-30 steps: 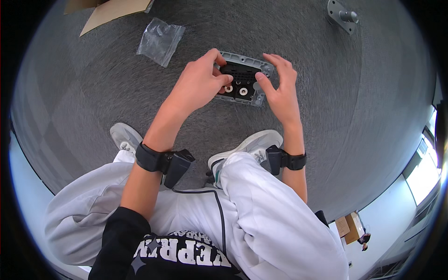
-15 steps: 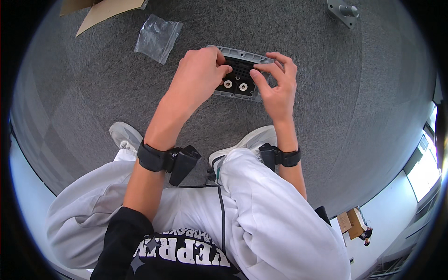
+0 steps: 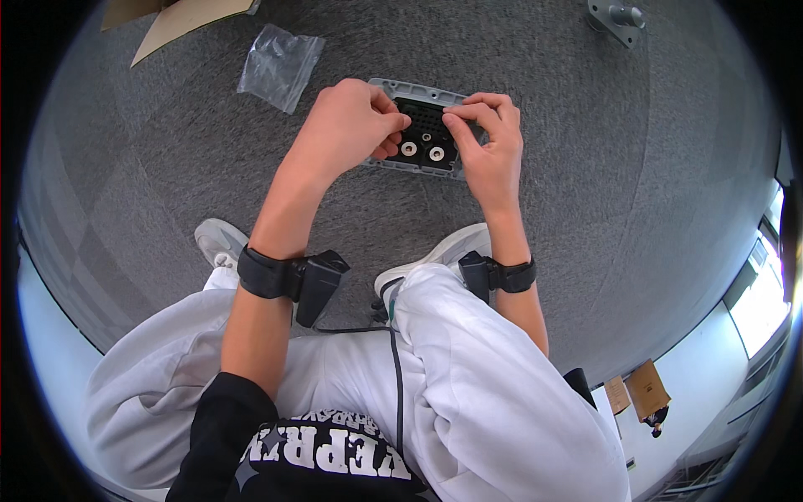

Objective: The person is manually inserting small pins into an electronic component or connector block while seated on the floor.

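Note:
On the grey carpet in front of me lies a grey metal housing (image 3: 418,89) with a black insert. Two round silver terminals (image 3: 436,154) and a smaller metal ring (image 3: 427,137) show in its near half. A black block with a grid of holes (image 3: 426,118) sits toward the far half. My left hand (image 3: 355,125) pinches at the block's left end, thumb against fingers. At its right end my right hand (image 3: 492,142) closes thumb and index finger in the same way. Whether the block is lifted or seated I cannot tell.
A clear plastic bag (image 3: 280,67) lies left of the housing, near an open cardboard box (image 3: 188,25). A metal plate with a short post (image 3: 619,21) lies at the far right. My shoes (image 3: 224,243) flank the near floor. Another person (image 3: 658,421) with a cardboard box (image 3: 647,389) is at lower right.
Both hands have shifted slightly left, and the right fingertips have drawn in toward the left ones. The small metal ring shows more fully. The distant person's box has moved.

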Tool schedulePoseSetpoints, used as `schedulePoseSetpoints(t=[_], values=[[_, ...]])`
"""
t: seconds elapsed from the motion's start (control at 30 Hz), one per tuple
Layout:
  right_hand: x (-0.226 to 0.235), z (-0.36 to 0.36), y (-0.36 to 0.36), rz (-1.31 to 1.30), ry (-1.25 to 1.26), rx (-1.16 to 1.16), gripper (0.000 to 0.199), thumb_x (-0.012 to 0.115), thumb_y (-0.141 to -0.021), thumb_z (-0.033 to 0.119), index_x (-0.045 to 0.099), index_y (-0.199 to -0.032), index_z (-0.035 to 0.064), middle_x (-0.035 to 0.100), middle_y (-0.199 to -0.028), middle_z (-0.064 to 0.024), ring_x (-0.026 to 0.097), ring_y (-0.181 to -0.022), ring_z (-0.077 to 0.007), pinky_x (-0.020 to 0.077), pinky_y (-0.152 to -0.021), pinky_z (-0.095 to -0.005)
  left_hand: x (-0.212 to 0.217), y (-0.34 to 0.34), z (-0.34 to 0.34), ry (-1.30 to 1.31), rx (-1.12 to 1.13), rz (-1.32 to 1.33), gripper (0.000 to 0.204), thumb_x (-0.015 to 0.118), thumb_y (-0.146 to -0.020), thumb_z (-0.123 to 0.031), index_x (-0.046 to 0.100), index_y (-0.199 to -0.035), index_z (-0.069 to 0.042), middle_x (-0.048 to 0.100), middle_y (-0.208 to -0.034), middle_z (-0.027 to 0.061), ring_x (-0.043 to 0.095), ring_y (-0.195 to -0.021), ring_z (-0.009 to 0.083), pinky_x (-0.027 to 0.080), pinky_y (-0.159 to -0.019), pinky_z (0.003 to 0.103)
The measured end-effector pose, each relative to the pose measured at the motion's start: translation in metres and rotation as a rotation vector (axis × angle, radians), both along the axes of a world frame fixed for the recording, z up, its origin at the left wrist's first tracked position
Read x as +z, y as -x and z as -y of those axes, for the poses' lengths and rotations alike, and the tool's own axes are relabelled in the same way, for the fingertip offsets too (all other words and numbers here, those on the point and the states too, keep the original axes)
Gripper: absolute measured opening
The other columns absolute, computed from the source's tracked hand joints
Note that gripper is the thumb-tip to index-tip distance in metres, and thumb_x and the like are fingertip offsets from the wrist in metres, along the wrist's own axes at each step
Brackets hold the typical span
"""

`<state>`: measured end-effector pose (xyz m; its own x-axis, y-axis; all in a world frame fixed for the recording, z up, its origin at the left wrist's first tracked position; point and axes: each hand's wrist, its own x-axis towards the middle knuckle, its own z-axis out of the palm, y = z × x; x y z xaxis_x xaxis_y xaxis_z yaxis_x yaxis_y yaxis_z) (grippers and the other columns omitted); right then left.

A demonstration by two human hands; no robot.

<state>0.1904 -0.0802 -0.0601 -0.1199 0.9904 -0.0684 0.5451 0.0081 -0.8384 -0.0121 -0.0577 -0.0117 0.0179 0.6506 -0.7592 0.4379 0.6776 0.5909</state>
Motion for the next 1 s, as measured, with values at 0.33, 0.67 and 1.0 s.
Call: schedulePoseSetpoints(t=[0.33, 0.67, 1.0], values=[[-0.001, -0.002, 0.006, 0.143, -0.076, -0.01, 0.033, 0.081, -0.083, 0.016, 0.069, -0.112, 0.0076, 0.059, -0.117, -0.0093, 0.054, -0.106, -0.0279, 0.0463, -0.094, -0.0403, -0.01, 0.002, 0.004, -0.156, -0.169, -0.307, 0.029, 0.081, -0.086, -0.02, 0.066, -0.098, 0.001, 0.072, -0.08, 0.0113, 0.071, -0.067, 0.0188, 0.054, -0.059, 0.034], [-0.006, -0.009, -0.006, -0.078, 0.441, -0.111, 0.058, 0.083, -0.083, 0.031, 0.062, -0.127, 0.0003, 0.063, -0.124, -0.0178, 0.062, -0.115, -0.0315, 0.0483, -0.099, -0.0414, -0.014, 0.005, 0.001, -0.188, -0.252, -0.366, 0.065, 0.085, -0.081, -0.028, 0.058, -0.133, -0.001, 0.072, -0.102, 0.019, 0.072, -0.095, 0.0307, 0.055, -0.082, 0.04], [-0.005, -0.015, -0.004, -0.013, 0.462, -0.08, 0.052, 0.083, -0.083, 0.03, 0.062, -0.119, -0.0011, 0.067, -0.112, -0.0182, 0.065, -0.107, -0.0317, 0.0501, -0.093, -0.0418, -0.017, 0.006, 0.002, -0.046, -0.098, -0.201, 0.06, 0.083, -0.083, -0.02, 0.057, -0.133, -0.001, 0.071, -0.112, 0.0179, 0.069, -0.105, 0.0286, 0.052, -0.092, 0.039]])
